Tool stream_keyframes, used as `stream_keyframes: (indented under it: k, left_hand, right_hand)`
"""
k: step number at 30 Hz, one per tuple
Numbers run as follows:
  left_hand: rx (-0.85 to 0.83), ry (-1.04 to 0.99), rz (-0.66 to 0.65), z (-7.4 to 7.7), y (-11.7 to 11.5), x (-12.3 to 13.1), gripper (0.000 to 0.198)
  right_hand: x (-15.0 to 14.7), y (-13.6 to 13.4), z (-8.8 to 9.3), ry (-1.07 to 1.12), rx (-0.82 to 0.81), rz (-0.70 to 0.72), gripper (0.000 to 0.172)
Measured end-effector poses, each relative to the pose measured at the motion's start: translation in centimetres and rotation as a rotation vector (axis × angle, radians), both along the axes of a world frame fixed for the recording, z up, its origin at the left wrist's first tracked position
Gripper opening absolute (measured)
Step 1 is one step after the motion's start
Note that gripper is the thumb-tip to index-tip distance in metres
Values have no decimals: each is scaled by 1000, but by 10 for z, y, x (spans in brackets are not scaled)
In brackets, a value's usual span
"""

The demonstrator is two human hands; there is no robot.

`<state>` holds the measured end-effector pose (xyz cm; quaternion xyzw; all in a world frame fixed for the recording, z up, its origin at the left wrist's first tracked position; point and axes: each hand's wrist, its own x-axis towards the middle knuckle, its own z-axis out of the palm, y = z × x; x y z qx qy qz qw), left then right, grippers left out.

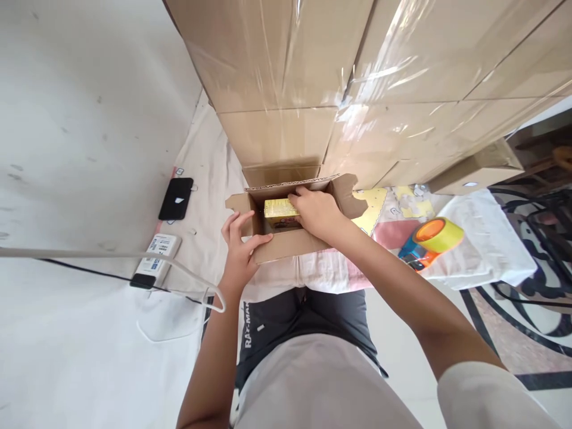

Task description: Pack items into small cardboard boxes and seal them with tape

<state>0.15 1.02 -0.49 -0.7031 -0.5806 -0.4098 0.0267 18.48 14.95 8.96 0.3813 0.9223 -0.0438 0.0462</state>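
A small open cardboard box (pixel 286 245) lies in front of me on a cloth. Inside it sits a yellow packet (pixel 277 208). My right hand (pixel 316 211) reaches into the box and rests on the yellow packet, fingers curled over it. My left hand (pixel 241 243) holds the box's near left corner, thumb on the front wall and fingers spread up the left flap.
A tall stack of plastic-wrapped cartons (pixel 357 77) rises just behind the box. A tape dispenser with a yellow roll (pixel 431 241) lies to the right on the cloth. A black phone (pixel 176 198), a white power adapter (pixel 156 255) and cables lie to the left.
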Motion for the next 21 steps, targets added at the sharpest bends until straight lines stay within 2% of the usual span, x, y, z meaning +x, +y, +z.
stream_keyframes:
  k: [4, 9, 12, 14, 16, 19, 21]
  left_hand:
    - [-11, 12, -12, 1, 0, -2, 16]
    - [-7, 36, -22, 2, 0, -3, 20]
    - [20, 49, -46, 3, 1, -5, 26]
    - [34, 82, -101, 6, 5, -9, 31]
    - [54, 125, -182, 11, 10, -14, 36]
    - [65, 165, -328, 24, 19, -20, 39]
    - [-7, 140, -454, 35, 26, -20, 38]
  right_hand:
    - [18, 6, 5, 212, -50, 25, 52]
    - [39, 31, 7, 413, 35, 59, 48]
    - [46, 46, 2, 441, -19, 55, 46]
    - [54, 50, -2, 504, -58, 85, 43]
    - [66, 51, -7, 635, -31, 83, 40]
    - [88, 46, -20, 868, 66, -115, 38]
    - [100, 43, -35, 958, -10, -315, 44]
